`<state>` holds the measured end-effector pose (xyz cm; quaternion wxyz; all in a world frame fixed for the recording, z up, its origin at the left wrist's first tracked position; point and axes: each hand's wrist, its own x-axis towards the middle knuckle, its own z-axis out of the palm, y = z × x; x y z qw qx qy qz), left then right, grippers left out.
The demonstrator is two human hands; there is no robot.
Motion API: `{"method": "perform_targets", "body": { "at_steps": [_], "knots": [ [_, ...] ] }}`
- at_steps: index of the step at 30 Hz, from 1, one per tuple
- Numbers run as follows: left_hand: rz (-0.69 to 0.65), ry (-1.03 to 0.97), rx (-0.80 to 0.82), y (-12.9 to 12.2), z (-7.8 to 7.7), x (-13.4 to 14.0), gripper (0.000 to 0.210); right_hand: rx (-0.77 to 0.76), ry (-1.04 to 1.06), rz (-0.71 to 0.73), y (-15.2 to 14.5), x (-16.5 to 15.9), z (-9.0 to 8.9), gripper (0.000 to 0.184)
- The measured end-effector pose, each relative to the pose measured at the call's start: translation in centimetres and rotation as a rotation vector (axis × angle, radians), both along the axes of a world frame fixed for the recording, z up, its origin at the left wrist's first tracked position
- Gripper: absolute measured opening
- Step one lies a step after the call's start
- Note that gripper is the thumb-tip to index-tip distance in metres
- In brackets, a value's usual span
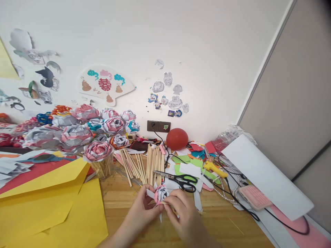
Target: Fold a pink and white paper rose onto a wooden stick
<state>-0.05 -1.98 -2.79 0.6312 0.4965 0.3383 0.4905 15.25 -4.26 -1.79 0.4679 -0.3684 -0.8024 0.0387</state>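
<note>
At near centre, a pink-and-white paper flower point(161, 193) is held, its left side by the left hand point(144, 205), its near right edge by the right hand point(182, 210). Petals are apparently being shaped or attached; a light, steady pinch seems called for next. Beyond, scissors point(176, 177) are laid; far left, larger flowers point(77, 135) are bunched.

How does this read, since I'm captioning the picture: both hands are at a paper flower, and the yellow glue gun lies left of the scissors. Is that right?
Not quite: in the head view, the yellow glue gun lies right of the scissors. The rest stands.
</note>
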Motion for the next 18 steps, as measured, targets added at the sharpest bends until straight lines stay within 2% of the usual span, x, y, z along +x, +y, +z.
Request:
{"method": "perform_targets", "body": {
  "at_steps": [5,10,18],
  "knots": [
    [-0.032,-0.085,-0.058,-0.1,0.5,0.0,0.038,0.0,-0.021,-0.028,0.1,0.2,-0.4,0.018],
    [0.053,-0.077,-0.144,-0.3,1.4,0.2,0.03,0.0,-0.028,-0.075,0.4,0.7,-0.4,0.019],
    [0.129,-0.016,-0.124,-0.1,1.5,0.0,0.036,0.186,-0.097,-0.168,0.3,0.8,-0.4,0.022]
  ]
}}
